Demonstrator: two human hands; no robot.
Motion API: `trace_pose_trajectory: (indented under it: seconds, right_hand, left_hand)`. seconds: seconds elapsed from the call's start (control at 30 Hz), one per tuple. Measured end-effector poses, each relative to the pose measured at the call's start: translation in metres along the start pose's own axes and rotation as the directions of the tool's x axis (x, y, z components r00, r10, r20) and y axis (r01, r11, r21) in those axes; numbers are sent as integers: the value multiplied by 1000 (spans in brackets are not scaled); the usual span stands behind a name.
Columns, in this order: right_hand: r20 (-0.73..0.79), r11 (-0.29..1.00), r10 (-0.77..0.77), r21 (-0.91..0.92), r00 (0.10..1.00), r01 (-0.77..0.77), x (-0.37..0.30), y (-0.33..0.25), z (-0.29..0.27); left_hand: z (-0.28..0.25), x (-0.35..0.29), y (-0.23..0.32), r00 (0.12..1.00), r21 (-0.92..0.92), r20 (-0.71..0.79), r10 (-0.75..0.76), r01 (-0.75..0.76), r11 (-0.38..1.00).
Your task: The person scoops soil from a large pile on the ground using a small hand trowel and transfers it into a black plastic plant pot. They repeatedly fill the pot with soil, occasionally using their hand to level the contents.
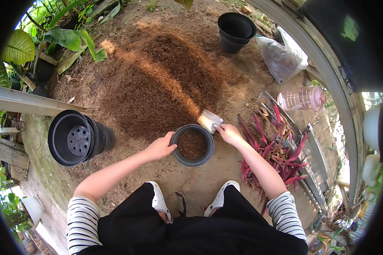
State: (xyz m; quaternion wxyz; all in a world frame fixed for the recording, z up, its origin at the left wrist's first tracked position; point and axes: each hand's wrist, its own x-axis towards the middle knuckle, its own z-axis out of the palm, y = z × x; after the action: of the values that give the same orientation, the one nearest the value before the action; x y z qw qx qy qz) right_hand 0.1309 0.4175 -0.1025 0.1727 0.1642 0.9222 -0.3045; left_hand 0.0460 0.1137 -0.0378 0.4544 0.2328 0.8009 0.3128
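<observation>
One filled pot point(193, 145), two hands point(161, 147) point(229, 132), perhaps one scoop point(210, 120)

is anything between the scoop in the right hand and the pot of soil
Nothing visible. The scoop in the right hand sits right at the pot rim, and the left hand holds the opposite side.

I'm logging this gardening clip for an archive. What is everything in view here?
Pot with soil: one, black, centre ground.
Scoop: one, whitish, at pot's far rim.
Soil heap: one, brown, beyond pot.
Tipped pot stack: one, black, left.
Upright pot stack: one, black, top.
Plastic bag: one, clear, top right.
Jug: one, pink, lying right.
Plant cuttings: pile, purple-red, right.
Left hand: on pot rim.
Right hand: holding scoop.
</observation>
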Motion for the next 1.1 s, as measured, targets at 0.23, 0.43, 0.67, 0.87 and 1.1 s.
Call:
trace_pose_trajectory:
  seconds: [0.23, 0.43, 0.67, 0.87, 1.1]
  right_hand:
    - [29, 998, 11, 63, 1000, -13, -11, 7, -11]
    - [-142, 999, 23, 52, 990, -16, -67, 8, -67]
    - [184, 997, 21, 65, 983, -34, -116, -37, -102]
    - [319, 994, -20, 106, 948, -15, -124, -47, -66]
    - [284, 998, -30, -38, 958, 42, -124, -54, -54]
  left_hand:
    - [24, -12, -13, 991, -538, -17, -131, 101, 837]
    - [46, -19, -22, 908, -608, 396, -132, 368, 703]
    - [19, -4, -11, 897, -300, 302, -324, 412, 860]
    - [23, 5, -28, 996, -562, 57, -69, 90, 822]
    - [62, -18, -32, 981, -727, 124, -146, 190, 660]
